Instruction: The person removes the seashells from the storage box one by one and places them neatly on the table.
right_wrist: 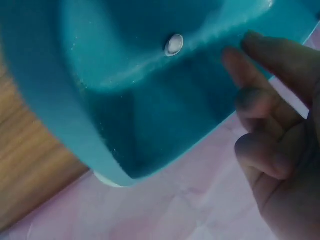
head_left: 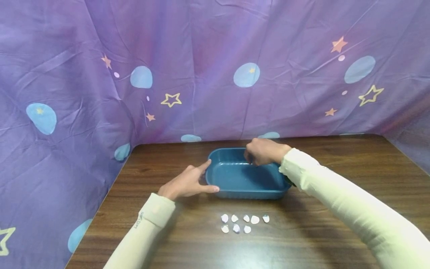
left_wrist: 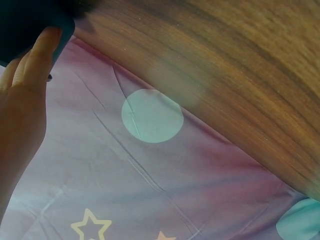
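A blue-teal plastic tub (head_left: 248, 194) stands on the wooden table. My left hand (head_left: 186, 183) rests against its left end, thumb on the near rim and index finger at the left rim. In the left wrist view, straight fingers (left_wrist: 37, 62) lie along the tub's outer wall. My right hand (head_left: 265, 151) is over the tub's far right part, its fingers (right_wrist: 260, 105) loosely bent with nothing visible between them. Inside the tub, a small whitish oval piece (right_wrist: 174, 45), like a pebble or shell, lies apart from the fingertips.
Several similar shiny whitish pieces (head_left: 255, 219) lie in two rows on the table (head_left: 188, 239) in front of the tub. A purple cloth (head_left: 215, 104) with stars and blue ovals hangs behind the table and along its left side.
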Demonstrator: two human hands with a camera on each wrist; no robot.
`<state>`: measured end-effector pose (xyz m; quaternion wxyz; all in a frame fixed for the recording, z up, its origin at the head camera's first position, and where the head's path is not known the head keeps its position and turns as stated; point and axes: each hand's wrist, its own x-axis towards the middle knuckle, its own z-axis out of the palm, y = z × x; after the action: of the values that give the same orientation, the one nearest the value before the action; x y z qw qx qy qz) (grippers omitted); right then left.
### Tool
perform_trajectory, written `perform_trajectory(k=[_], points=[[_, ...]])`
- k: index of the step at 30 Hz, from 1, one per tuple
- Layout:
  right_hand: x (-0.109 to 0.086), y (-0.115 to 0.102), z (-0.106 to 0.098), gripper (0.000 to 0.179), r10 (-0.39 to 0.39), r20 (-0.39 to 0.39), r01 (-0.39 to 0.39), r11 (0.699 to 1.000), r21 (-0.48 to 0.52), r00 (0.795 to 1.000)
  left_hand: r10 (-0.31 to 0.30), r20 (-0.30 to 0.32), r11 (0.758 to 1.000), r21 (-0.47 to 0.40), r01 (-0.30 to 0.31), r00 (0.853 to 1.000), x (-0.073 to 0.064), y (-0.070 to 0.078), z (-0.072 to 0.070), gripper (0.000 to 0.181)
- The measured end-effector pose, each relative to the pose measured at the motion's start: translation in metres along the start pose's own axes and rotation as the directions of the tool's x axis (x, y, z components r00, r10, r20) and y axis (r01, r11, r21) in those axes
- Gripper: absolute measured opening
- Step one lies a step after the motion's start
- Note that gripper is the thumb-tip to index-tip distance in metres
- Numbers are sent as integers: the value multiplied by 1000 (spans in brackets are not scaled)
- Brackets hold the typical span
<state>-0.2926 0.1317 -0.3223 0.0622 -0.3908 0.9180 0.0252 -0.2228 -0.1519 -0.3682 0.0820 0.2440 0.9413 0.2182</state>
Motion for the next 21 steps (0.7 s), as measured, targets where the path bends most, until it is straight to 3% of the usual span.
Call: perform_trajectory(k=[5,11,21], points=[[4,1,-3,13,51,37,-51,999,-10,998,3,-6,1000,6,-3,1000,0,0,0,107],[11,-1,-2,17,59,6,-59,998,13,998,3,-7,1000,-5,-3,1000,-1,1,0,107],[21,-8,7,21,194,-11,-193,970,-146,981,-1,-8,1000,-9,1,1000,-1,1,0,107]])
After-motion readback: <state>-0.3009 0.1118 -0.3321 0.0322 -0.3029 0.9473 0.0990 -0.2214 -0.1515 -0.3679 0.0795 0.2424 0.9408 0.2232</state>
